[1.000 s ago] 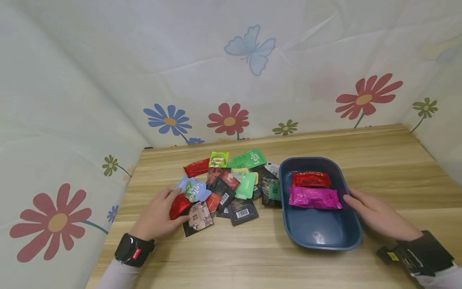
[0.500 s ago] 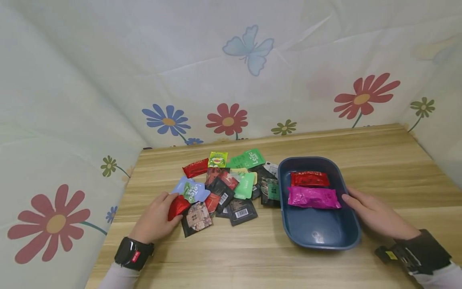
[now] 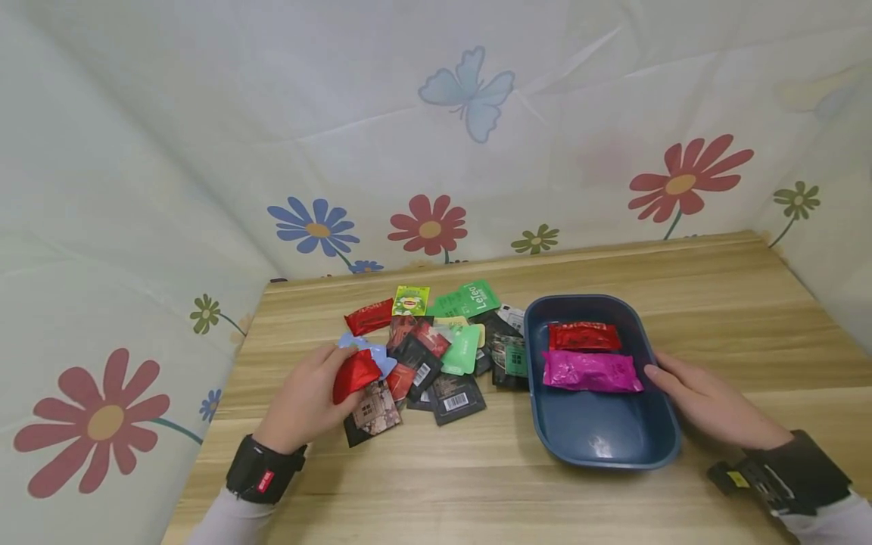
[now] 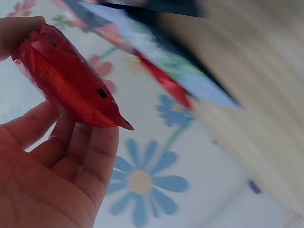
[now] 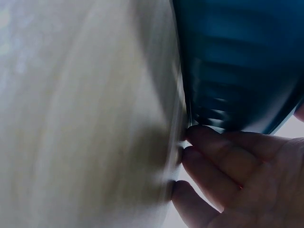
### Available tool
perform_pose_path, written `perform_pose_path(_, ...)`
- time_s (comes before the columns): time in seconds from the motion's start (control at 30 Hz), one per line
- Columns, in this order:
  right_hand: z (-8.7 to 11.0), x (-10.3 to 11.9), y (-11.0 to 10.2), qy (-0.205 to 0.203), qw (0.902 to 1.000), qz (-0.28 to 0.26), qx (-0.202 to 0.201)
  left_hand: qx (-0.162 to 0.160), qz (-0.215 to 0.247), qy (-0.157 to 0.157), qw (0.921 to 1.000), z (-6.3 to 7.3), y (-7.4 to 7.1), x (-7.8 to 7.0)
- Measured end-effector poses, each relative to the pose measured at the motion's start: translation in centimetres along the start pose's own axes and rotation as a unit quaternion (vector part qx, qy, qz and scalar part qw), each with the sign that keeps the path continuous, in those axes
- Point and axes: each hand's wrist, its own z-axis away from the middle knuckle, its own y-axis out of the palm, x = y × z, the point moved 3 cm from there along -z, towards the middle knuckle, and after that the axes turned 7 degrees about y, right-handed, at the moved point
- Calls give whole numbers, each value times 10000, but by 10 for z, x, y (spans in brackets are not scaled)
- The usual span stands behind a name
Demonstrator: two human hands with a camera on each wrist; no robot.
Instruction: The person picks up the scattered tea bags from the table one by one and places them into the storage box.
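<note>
My left hand (image 3: 306, 397) pinches a plump red foil packet (image 3: 357, 372) between thumb and fingers, over the left side of a pile of tea sachets. In the left wrist view, the packet (image 4: 71, 78) is tilted, its pointed corner toward the pile. A light blue sachet (image 3: 387, 362) lies partly hidden behind it. My right hand (image 3: 715, 405) holds the right side of a dark blue plastic basin (image 3: 602, 431), thumb at the rim and fingers along the outer wall. Inside the basin lie a red packet (image 3: 584, 337) and a magenta packet (image 3: 593, 372).
Black sachets (image 3: 458, 399), green sachets (image 3: 463, 350) and a yellow-green sachet (image 3: 411, 300) overlap in the pile, left of the basin. Another red packet (image 3: 369, 316) lies at its back left. A flower-printed cloth (image 3: 586, 151) borders the wooden table (image 3: 470, 484) behind and at both sides.
My left hand has lifted the red foil packet off the table and moved slightly right, covering part of the light blue sachet. The right hand and basin stay in place.
</note>
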Motion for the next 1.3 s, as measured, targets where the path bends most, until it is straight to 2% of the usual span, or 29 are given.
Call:
perform_pose_path(0.33,0,1,0,-20,10000,-37,64,-115,73,1025,9946,-50,-9,-70)
perform_pose_path(0.43,1,2,-1,-110,9999,-50,34,-112,119,1450,9893,-66,-8,-95)
perform_pose_path(0.6,1,2,-1,-113,9999,-54,41,-96,383,2145,9759,-89,-4,-138)
perform_pose_path(0.73,0,1,-1,-3,10000,-31,92,-101,486,2502,9669,-105,-1,-167)
perform_pose_path(1.03,-1,2,-2,60,9999,57,137,111,379,3045,9517,-124,10,-221)
perform_pose_path(1.17,-1,2,-2,68,9998,89,154,182,410,3147,9481,-127,14,-234)
perform_pose_path(1.3,0,2,-1,67,9998,81,170,220,456,3187,9465,-127,20,-240)
